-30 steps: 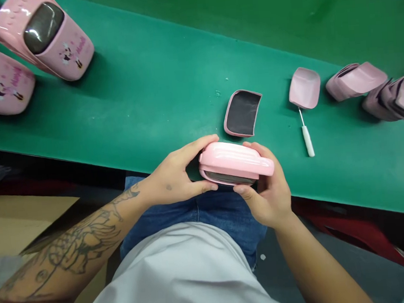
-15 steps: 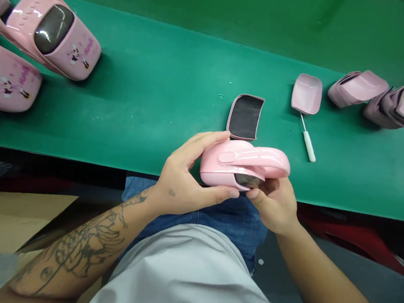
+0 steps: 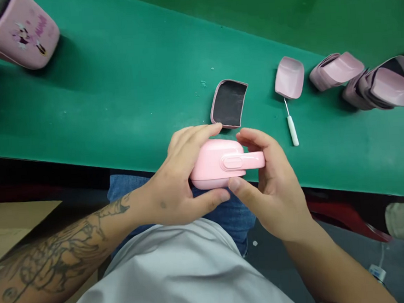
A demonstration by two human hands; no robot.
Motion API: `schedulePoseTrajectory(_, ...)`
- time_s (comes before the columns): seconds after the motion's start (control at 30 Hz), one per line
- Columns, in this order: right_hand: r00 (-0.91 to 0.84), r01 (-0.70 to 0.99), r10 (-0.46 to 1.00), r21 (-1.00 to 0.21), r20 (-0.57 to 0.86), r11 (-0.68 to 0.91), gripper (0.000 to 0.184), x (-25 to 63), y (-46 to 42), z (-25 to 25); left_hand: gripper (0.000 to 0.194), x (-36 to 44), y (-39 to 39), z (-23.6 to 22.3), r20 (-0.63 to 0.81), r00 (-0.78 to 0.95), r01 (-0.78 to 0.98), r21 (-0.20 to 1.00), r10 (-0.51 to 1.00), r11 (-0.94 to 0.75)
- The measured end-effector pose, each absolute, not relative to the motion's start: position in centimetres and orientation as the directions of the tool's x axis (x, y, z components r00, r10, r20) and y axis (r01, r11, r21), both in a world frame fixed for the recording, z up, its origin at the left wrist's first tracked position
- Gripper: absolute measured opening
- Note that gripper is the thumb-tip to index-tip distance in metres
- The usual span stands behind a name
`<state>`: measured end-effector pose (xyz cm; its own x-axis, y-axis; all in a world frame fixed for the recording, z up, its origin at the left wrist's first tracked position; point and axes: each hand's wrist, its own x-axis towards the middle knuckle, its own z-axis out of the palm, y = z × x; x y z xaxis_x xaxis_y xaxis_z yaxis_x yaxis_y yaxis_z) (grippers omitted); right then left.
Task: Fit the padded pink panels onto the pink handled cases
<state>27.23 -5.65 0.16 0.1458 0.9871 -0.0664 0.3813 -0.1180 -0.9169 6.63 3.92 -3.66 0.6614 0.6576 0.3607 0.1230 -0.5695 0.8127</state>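
Note:
A glossy pink plastic lid with a loop handle (image 3: 213, 162) is held between my two hands at the bench's near edge, above my lap. My left hand (image 3: 179, 180) wraps around its left end, thumb below and fingers over the top. On the other side, my right hand (image 3: 277, 188) curls around the handle end, its thumb pressed against the lower rim. Just beyond my left fingertips lies a curved pink shell with a dark lining (image 3: 229, 104). The underside of the lid is hidden.
The green bench (image 3: 122, 92) runs across the view. To the right lie a white-handled screwdriver (image 3: 292, 131), a pink cup-shaped part (image 3: 289, 78) and stacks of similar parts (image 3: 336, 70). A pink bin with a cartoon print (image 3: 30, 36) stands at upper left.
The lid has turned so its handle side faces up and its dark window is out of sight. My right hand has moved up around the handle end. The view has shifted right.

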Motion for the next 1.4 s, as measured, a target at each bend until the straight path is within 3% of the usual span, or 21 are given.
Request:
schedulePoseTrajectory(0.13,0.126,0.412,0.975,-0.885,-0.180,-0.217,0.063,27.7,-5.9,1.2,0.094,6.4,3.3,-4.6,0.272,0.663,0.059,0.910,0.698,-0.410)
schedulePoseTrajectory(0.23,0.058,0.460,0.980,-0.866,-0.189,-0.194,0.064,28.4,-5.6,1.9,0.095,6.6,3.2,-5.3,0.281,0.637,-0.001,0.931,0.718,-0.364)
schedulePoseTrajectory(0.43,-0.164,0.694,0.962,-0.719,-0.217,-0.044,0.064,30.1,-3.3,4.3,0.083,8.1,3.6,-5.8,0.439,0.600,-0.097,0.869,0.668,-0.485)
schedulePoseTrajectory(0.67,-0.281,0.769,0.910,-0.639,-0.305,0.023,0.077,30.3,-0.9,6.3,0.087,9.0,3.4,-5.8,0.484,0.559,-0.140,0.856,0.674,-0.498)
schedulePoseTrajectory(0.83,-0.294,0.834,0.895,-0.547,-0.335,0.069,0.056,29.4,-0.3,7.3,0.099,8.8,3.5,-6.4,0.474,0.566,-0.120,0.857,0.675,-0.501)
schedulePoseTrajectory(1.0,-0.325,0.912,0.881,-0.361,-0.342,0.197,0.041,28.7,-0.6,7.8,0.089,9.4,3.3,-6.4,0.528,0.531,-0.153,0.829,0.663,-0.538)
schedulePoseTrajectory(1.27,-0.423,0.868,0.833,-0.424,-0.358,0.259,0.065,29.4,-1.0,7.2,0.082,10.4,2.6,-6.5,0.542,0.473,-0.142,0.825,0.694,-0.547)
schedulePoseTrajectory(1.4,-0.458,0.870,0.832,-0.349,-0.313,0.348,0.070,29.0,-1.5,6.7,0.083,10.4,2.7,-6.9,0.547,0.425,-0.166,0.830,0.722,-0.532)
